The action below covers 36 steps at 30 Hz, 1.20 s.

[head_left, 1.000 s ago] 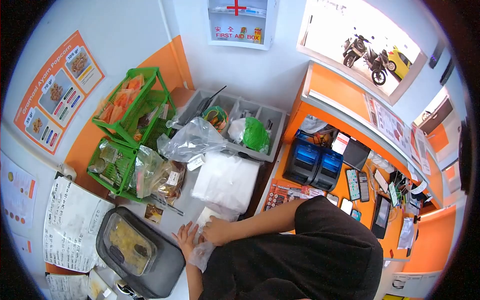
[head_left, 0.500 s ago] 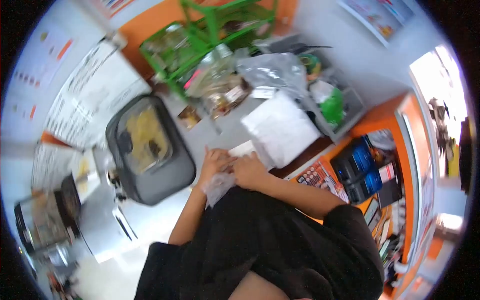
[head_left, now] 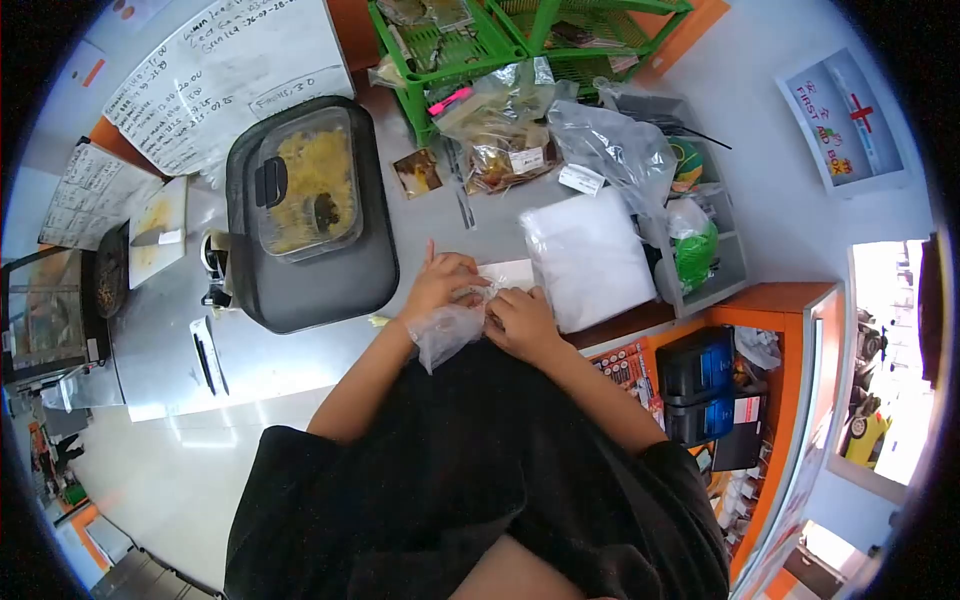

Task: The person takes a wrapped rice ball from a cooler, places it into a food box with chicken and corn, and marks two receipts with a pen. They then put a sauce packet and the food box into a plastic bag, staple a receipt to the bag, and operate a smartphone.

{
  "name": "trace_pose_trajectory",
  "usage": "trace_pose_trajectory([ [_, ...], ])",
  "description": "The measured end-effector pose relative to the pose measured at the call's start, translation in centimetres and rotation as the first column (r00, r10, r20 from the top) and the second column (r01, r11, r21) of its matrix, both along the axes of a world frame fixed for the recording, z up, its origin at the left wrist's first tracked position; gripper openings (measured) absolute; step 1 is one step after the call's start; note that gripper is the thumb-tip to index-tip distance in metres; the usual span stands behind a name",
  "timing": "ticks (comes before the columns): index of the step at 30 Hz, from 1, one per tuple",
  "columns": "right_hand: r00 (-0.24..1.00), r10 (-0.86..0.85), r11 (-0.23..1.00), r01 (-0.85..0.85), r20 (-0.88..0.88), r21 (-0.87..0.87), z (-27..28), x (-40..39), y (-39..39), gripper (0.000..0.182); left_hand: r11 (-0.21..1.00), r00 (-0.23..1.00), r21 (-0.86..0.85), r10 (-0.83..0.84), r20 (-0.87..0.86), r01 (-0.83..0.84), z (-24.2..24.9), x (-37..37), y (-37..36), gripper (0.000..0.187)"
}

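Note:
My left hand [head_left: 440,287] is closed on a clear plastic bag [head_left: 445,333], which hangs crumpled below its fingers. Beside it my right hand [head_left: 523,320] has its fingers curled at the same plastic, near a small white card or box [head_left: 508,273] at the counter's edge. The fingertips of both hands nearly meet, and what lies between them is partly hidden. A stack of white plastic sheets or bags [head_left: 590,260] lies just right of my right hand.
A black tray [head_left: 375,275] on the counter holds a clear container of yellow food [head_left: 315,185]. Behind are green baskets [head_left: 450,50], packed food bags [head_left: 500,150] and a grey bin [head_left: 735,240]. At left are a tape dispenser [head_left: 215,265], a knife [head_left: 209,355] and a cutting board [head_left: 158,235].
The head view has shifted and turned, so the counter appears at another angle. Both hands stay close together at the plastic bag, with the fingers slightly moved.

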State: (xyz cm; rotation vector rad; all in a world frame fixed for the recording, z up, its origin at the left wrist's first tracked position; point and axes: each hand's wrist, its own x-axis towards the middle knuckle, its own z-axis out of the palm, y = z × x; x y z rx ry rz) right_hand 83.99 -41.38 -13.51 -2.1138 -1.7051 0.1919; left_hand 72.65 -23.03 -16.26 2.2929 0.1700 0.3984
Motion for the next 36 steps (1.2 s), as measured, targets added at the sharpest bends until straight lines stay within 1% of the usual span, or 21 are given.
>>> trace_pose_trajectory([
  [1, 1.000, 0.006, 1.000, -0.006, -0.004, 0.023, 0.0, 0.0, 0.1, 0.015, 1.000, 1.000, 0.005, -0.001, 0.001, 0.001, 0.0, 0.0, 0.0, 0.029],
  [4, 0.994, 0.014, 1.000, -0.014, -0.111, 0.000, 0.0, 0.5, 0.7, 0.020, 1.000, 1.000, 0.008, -0.015, 0.018, 0.014, 0.0, -0.3, 0.7, 0.031],
  [7, 0.999, -0.042, 0.994, 0.042, 0.000, -0.099, 1.2, -0.6, 1.4, 0.027, 0.995, 0.999, 0.092, 0.032, 0.012, -0.033, 0.2, -0.6, -0.6, 0.035],
  [11, 0.993, -0.063, 0.988, 0.076, 0.096, -0.135, 1.2, -0.8, 1.4, 0.030, 0.983, 0.998, 0.184, -0.010, 0.066, -0.002, -0.3, -0.4, -1.7, 0.039],
  [13, 0.986, -0.102, 0.974, 0.126, 0.129, -0.190, 0.6, -0.9, 0.9, 0.028, 0.989, 0.999, 0.147, -0.034, 0.025, 0.030, -1.3, -0.2, -1.9, 0.036],
  [16, 0.986, -0.048, 0.997, 0.058, 0.159, -0.057, -0.5, -0.6, 1.4, 0.023, 0.992, 1.000, 0.123, 0.002, -0.005, -0.002, -1.4, -0.8, -2.0, 0.033],
  [19, 0.995, 0.072, 0.997, -0.070, 0.064, -0.025, 0.6, -0.2, 1.2, 0.022, 0.994, 1.000, 0.109, 0.019, -0.005, -0.019, -1.1, -1.5, -2.1, 0.031],
  [21, 0.995, 0.096, 0.991, -0.095, 0.009, -0.091, 0.8, 0.2, 0.5, 0.022, 0.991, 1.000, 0.133, -0.002, 0.004, 0.001, -1.4, -1.4, -2.2, 0.030],
  [22, 0.995, 0.096, 0.987, -0.097, -0.012, -0.128, 0.8, 0.5, -0.1, 0.023, 0.993, 0.999, 0.122, -0.004, 0.046, -0.002, -1.2, -1.2, -2.6, 0.027],
  [24, 0.994, 0.111, 0.988, -0.111, -0.004, -0.110, -0.1, 1.3, -0.7, 0.024, 0.994, 0.999, 0.113, 0.005, 0.042, -0.010, -1.1, -0.6, -3.0, 0.026],
  [25, 0.997, 0.083, 0.991, -0.082, 0.003, -0.103, -0.4, 1.5, -1.4, 0.025, 0.994, 0.999, 0.106, -0.025, 0.044, 0.021, -1.0, 0.1, -3.3, 0.026],
  [27, 0.994, 0.105, 0.994, -0.104, 0.041, -0.027, -1.0, 1.4, -1.0, 0.023, 0.994, 1.000, 0.111, -0.006, 0.029, 0.002, -0.9, -0.5, -3.1, 0.027],
  [29, 0.996, 0.066, 0.996, -0.070, 0.065, 0.056, -1.6, 0.9, -1.1, 0.020, 0.994, 1.000, 0.109, -0.015, 0.014, 0.013, -0.7, -0.4, -3.4, 0.028],
  [32, 0.999, -0.007, 0.998, 0.009, 0.032, -0.064, -2.4, 1.3, -0.6, 0.025, 0.981, 0.999, 0.188, 0.043, 0.013, -0.044, 0.0, 0.4, -3.9, 0.024],
  [34, 0.999, 0.010, 0.999, -0.008, 0.047, -0.045, -2.5, 1.5, -0.8, 0.024, 0.986, 0.999, 0.161, 0.041, 0.027, -0.044, -0.7, 0.6, -3.9, 0.023],
  [36, 0.999, 0.006, 0.998, -0.004, 0.032, -0.065, -1.0, 1.2, -1.5, 0.022, 0.989, 0.999, 0.145, 0.033, 0.041, -0.039, -1.1, 0.8, -4.2, 0.023],
])
